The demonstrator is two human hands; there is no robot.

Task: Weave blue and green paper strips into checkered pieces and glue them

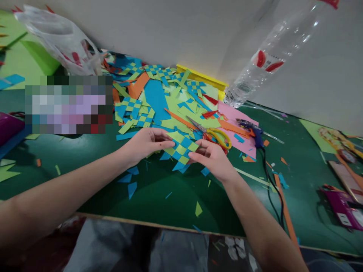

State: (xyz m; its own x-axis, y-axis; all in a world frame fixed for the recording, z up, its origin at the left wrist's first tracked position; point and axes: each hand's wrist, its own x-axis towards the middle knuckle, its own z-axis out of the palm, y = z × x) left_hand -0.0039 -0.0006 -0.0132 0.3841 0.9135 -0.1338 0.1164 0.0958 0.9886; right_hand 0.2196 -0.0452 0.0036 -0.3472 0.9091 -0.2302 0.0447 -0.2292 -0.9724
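My left hand (147, 142) and my right hand (213, 158) both pinch a small woven paper mat (181, 148) of blue and light green strips, held just above the green table (176, 196). The left fingers grip its left edge, the right fingers its right edge. Behind the mat lies a heap of coloured paper (159, 98) with several more woven blue-green pieces. Yellow-handled scissors (215, 135) lie just beyond my right hand, almost touching it.
A clear plastic bottle (269, 56) leans against the wall at the back right. A blue glue gun (253, 132) with a black cord lies right of the scissors. A plastic bag (59, 41) sits at the back left. Paper scraps dot the table; purple boxes (344, 207) lie at the right edge.
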